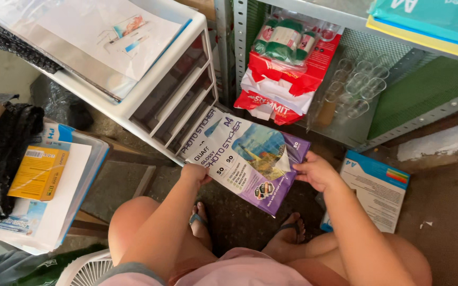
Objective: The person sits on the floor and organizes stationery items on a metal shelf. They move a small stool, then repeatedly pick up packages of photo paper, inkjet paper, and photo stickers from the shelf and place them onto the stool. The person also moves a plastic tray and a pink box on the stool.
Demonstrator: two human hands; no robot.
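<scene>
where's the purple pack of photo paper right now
In the head view it sits centre frame: the purple pack is held between the left hand and right hand, just below the white drawer unit.

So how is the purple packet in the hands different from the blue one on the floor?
The purple packet is held up by the left hand and right hand; the blue-edged packet lies on the floor untouched. The purple packet shows a scenic picture; the blue-edged packet looks mostly white with small print. Both are flat, rectangular paper packs.
</scene>
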